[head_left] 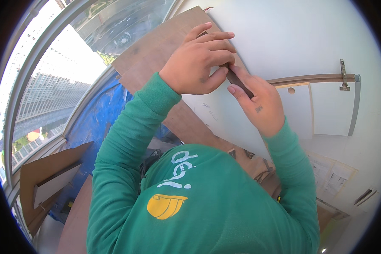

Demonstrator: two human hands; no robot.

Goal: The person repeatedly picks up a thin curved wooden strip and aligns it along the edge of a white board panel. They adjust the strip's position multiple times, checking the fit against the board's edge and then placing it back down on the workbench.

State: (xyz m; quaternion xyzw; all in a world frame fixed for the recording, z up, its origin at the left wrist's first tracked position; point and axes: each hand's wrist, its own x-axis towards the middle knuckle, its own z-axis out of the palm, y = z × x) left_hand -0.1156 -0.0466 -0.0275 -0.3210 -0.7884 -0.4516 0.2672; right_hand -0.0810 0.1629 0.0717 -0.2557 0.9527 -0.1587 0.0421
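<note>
A narrow dark brown strip (240, 83) slants along the edge of a brown wooden board (156, 42), against a white panel face. My right hand (261, 101) is closed on its lower part, thumb on one side and fingers on the other. Further up, my left hand (201, 61) pinches the strip between thumb and a bent index finger, while its other fingers stretch out across the board's edge. Part of the strip is hidden behind the left hand. What the strip is made of cannot be made out.
Windows (46, 84) over a city view curve along the left, above a blue plastic sheet (98, 99). Cut boards (51, 178) lean below them. At the right, a white cabinet panel (332, 108) carries a metal hinge (344, 76). Paper sheets (331, 173) hang on the wall.
</note>
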